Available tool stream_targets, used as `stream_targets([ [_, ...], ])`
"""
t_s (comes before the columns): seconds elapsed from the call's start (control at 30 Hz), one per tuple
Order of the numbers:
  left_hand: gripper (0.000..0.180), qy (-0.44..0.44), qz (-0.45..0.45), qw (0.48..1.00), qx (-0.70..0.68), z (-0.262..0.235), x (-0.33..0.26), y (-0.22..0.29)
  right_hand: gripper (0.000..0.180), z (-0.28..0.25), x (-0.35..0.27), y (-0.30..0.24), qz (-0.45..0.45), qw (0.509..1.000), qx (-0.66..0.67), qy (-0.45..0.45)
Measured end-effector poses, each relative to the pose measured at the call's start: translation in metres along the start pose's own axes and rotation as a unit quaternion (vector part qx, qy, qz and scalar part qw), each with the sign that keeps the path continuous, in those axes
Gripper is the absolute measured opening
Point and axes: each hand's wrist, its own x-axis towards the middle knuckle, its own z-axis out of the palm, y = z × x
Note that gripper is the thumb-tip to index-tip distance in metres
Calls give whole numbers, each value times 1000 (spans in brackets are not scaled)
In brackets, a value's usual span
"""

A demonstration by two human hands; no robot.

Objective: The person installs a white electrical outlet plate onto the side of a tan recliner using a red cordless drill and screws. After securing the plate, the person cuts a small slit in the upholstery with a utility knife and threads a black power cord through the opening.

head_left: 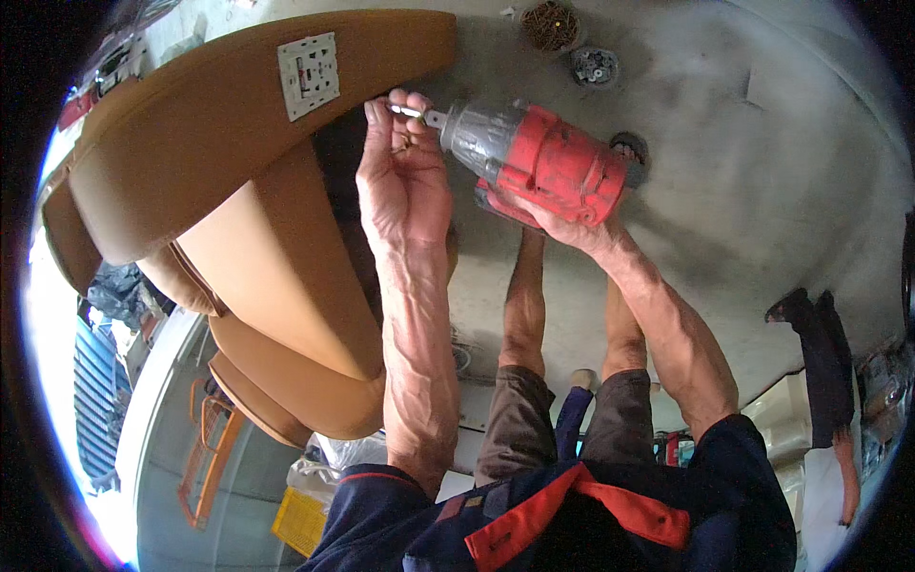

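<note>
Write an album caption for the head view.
Right hand holds a red power tool, left hand at its metal tip, beside brown upholstered furniture.

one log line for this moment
left hand: holding metal bit | right hand: gripping red power driver | nearby: brown upholstered seat, white mounting plate atop

Toward two o'clock, the right hand [564,221] grips a red power tool [569,164], its nose aimed at ten. At eleven, the left hand's fingertips pinch a slim metal piece [410,112] at that nose. Brown upholstered furniture [210,143] fills ten o'clock, bearing a white plate [309,76]; a clear dish [595,68] sits at one, a yellow crate [298,521] at seven.
</note>
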Motion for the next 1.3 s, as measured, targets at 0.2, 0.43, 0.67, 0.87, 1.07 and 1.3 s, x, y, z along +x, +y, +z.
stream_targets([
  [0.2, 18, 13, 17, 995, 96, -16, 40, 18, 40, 25, 20, 34, -82, 994, -62, 34],
  [0.43, 22, 20, 24, 999, -18, -21, 74, 39, 34, 54, 83, 37, -111, 988, 52, 89],
  [0.67, 26, 28, 1, 999, -42, -7, 87, 44, 31, 47, 110, 33, 70, 939, 335, -32],
  [0.87, 24, 1, 14, 1000, -20, -1, 87, 47, 31, 48, 115, 37, -50, 983, 173, 46],
  [1.07, 52, 113, -7, 991, -71, -14, 70, 32, 26, 44, 111, 30, 47, 947, 317, 11],
  [1.3, 75, 103, 28, 980, -166, -11, 76, 36, 29, 40, 111, 43, -43, 983, 176, 23],
])
